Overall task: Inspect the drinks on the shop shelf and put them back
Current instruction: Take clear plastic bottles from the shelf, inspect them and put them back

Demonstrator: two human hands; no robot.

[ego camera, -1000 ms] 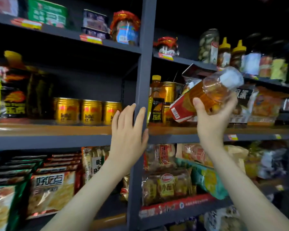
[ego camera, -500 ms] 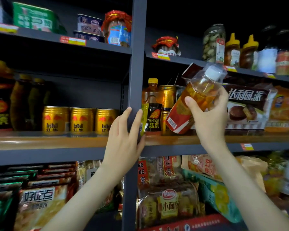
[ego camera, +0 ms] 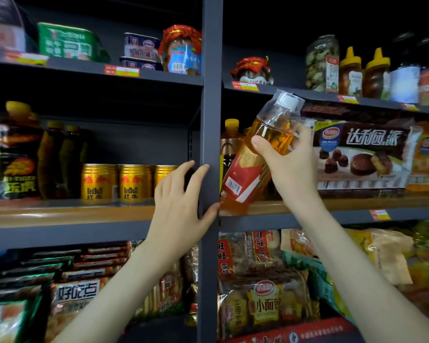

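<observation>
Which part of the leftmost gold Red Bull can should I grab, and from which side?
Probably its top rim, reaching in from the front and above. The leftmost can stands upright with the next can close on its right and dark bottles close on its left, but open space overhead.

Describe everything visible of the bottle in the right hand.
The bottle is clear plastic holding amber liquid, with a white cap under clear wrap and a red label with a barcode. It tilts, cap up-right. The right hand grips its upper body, thumb in front. Its base is at the wooden shelf; contact unclear.
</observation>
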